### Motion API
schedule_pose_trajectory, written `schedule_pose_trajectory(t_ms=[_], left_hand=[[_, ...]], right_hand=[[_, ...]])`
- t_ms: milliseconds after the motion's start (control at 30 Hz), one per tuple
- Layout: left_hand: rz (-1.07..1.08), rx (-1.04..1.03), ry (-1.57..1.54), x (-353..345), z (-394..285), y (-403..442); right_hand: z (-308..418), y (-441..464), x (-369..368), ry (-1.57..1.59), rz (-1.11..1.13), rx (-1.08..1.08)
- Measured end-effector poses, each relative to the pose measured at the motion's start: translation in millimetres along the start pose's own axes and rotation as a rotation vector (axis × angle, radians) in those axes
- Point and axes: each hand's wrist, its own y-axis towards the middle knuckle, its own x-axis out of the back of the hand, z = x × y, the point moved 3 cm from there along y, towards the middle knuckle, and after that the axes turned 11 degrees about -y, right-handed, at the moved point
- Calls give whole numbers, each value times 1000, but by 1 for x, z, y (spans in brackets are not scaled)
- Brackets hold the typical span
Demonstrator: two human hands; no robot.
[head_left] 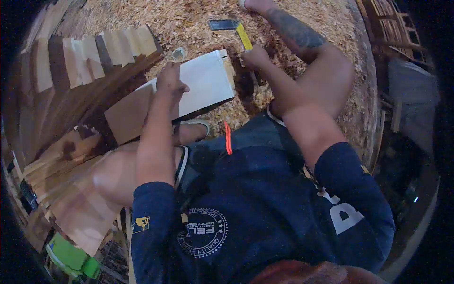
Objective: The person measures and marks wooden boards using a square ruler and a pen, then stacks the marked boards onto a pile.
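My left hand point(170, 79) grips the upper edge of a wide flat board point(204, 79), thumb lying on its face. The board is tilted. Its right part looks white and its left part brown. To the right, my right hand point(255, 57) is closed round the lower end of a yellow strip-like handle point(244, 37). The handle's far end meets a dark, flat rectangular piece point(222, 24); whether the two are joined, I cannot tell. My right fist is apart from the board, just beyond its right end.
Wood shavings point(184, 21) cover the ground. A row of cut wood pieces point(94, 57) stands at the left. My bent legs flank the board, with a sandalled foot point(196, 127) below it. An orange cord point(228, 138) hangs at my waist. Something green point(71, 255) lies lower left.
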Motion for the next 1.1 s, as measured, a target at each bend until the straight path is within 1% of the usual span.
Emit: schedule_pose_trajectory(t_ms=[133,233,300,367,433,467,500,567,633,667,700,733,800,900,967,1033,1100], left_hand=[[8,24,14,-8,-16,-6],[36,13,22,-9,-39,-19],[26,8,-16,-10,-38,-23],[14,30,-37,-10,-37,-23],[20,56,-55,-9,-39,-23],[26,71,-64,-8,-39,-24],[-2,28,-70,-8,-38,-24],[52,22,-42,-16,-36,-19],[78,29,-33,-13,-33,-11],[75,31,-44,-9,-36,-12],[-3,6,-28,-10,-35,-14],[-71,-25,-16,-11,-35,-17],[5,-8,-9,-5,-41,-19],[93,-1,34,-2,-51,-23],[85,-5,65,-8,-56,-25],[75,-17,80,-13,-59,-27],[41,-23,77,-10,-60,-29]], right_hand=[[3,-14,-25,10,206,-58],[16,-31,-24,58,263,44],[4,-14,-65,41,468,147],[7,-13,-74,192,617,123],[7,-29,-78,510,721,-43],[2,-18,-91,338,668,-52],[-8,1,-115,170,608,-58],[-9,6,-113,9,565,94],[13,-26,-69,132,364,193],[11,-21,-66,236,268,150],[6,-15,-66,340,168,117],[-4,3,-87,415,196,101],[21,-18,-50,573,262,14],[25,-3,-48,303,72,112],[36,-38,-24,347,58,58],[-7,34,-122,167,67,98],[-6,31,-124,265,175,139]])
